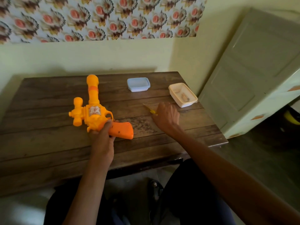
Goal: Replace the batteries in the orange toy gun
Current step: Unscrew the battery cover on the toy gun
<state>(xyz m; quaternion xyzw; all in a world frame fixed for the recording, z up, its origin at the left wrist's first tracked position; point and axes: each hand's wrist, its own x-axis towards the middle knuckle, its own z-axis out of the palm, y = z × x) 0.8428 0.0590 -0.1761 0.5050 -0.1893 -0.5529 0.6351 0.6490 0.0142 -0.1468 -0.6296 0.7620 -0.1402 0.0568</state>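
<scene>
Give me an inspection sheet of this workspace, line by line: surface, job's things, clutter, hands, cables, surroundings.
Surface: wooden table, dark planks, worn patch near the middle.
Job's things: orange toy gun lying flat, barrel pointing away; yellow-handled tool to its right, partly hidden. No loose batteries seen.
Clutter: lidded blue box; open white tub with something small inside.
Hands: left hand grips the gun at its handle; right hand lies over the tool, grip unclear.
Cables: nothing seen.
Surroundings: patterned wallpaper; pale door on the right.
</scene>
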